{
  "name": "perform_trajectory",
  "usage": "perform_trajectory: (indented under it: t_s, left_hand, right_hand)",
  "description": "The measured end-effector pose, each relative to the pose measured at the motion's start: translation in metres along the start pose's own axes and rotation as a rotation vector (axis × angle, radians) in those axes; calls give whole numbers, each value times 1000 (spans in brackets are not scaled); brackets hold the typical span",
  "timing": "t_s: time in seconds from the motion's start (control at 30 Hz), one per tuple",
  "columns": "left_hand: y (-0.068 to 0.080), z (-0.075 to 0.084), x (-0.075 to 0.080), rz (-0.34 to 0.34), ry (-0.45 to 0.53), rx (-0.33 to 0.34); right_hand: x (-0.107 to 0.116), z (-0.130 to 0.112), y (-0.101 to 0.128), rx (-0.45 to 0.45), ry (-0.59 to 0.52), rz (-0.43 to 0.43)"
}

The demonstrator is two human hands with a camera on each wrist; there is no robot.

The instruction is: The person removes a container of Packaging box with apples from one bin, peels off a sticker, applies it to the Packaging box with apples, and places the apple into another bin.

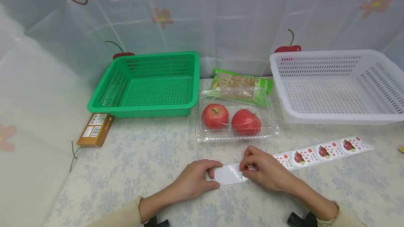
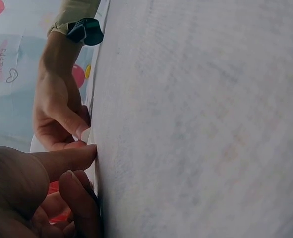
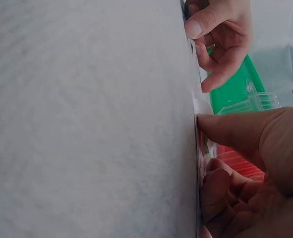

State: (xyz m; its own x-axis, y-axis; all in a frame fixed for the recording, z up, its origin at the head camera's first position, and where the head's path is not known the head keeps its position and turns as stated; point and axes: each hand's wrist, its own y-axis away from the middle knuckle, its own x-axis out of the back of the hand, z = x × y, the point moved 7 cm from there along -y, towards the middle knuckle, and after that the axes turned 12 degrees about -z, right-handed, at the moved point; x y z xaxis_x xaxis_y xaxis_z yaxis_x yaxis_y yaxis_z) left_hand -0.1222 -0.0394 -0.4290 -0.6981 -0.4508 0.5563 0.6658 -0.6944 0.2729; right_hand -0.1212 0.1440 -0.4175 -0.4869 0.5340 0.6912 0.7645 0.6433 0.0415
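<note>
Both hands, left (image 1: 192,181) and right (image 1: 265,171), pinching a sticker strip (image 1: 315,155) on the floral-clothed counter (image 1: 151,157); cherry-printed curtain (image 1: 221,16) behind.

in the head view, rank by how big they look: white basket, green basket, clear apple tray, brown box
1. white basket, partly cut off at the right edge
2. green basket
3. clear apple tray
4. brown box

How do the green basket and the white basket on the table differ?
The green basket is green and sits left of the clear fruit tray; the white basket is white and sits to its right. The white basket looks wider, running past the picture's right edge, while the green basket shows whole. Both are slotted plastic, rectangular, upright and empty.
</note>
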Motion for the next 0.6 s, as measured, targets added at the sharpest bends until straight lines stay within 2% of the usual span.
perform_trajectory:
  t_s: [0.2,0.47,0.6]
  left_hand:
    - [1,3,-1,-24,-72,-30]
    - [2,3,-2,-45,-131,-15]
    - [2,3,-2,-43,-133,-16]
  right_hand:
    - [3,0,3,-4,-16,42]
    - [17,-5,21,88,-111,136]
    - [24,-8,30,110,-129,125]
